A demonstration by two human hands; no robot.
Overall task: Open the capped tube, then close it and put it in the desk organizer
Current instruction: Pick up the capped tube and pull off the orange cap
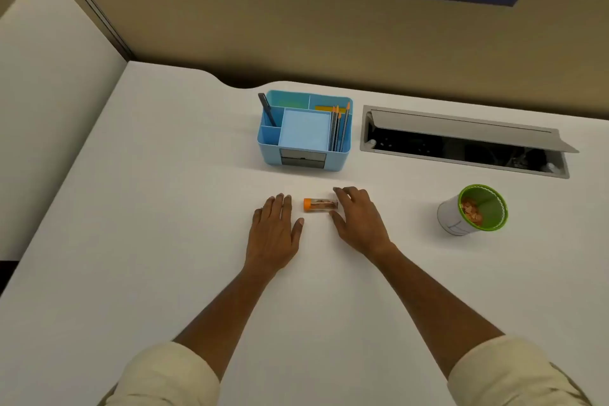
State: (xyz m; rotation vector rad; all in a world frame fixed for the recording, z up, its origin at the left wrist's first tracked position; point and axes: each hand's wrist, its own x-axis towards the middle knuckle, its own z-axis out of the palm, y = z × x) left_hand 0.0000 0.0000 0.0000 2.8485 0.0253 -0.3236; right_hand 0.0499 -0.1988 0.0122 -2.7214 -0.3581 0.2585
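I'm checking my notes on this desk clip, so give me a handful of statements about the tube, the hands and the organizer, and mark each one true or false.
1. The tube lies on its side on the desk, between the two hands. True.
2. The tube's orange cap is off and sits beside the organizer. False: the cap is on the tube, at the end toward the left hand.
3. The right hand has its fingers at the tube's clear end. True.
4. The left hand grips the tube. False: it rests flat on the desk, apart from the tube.
5. The blue organizer is empty. False: it holds a pen and pencils.
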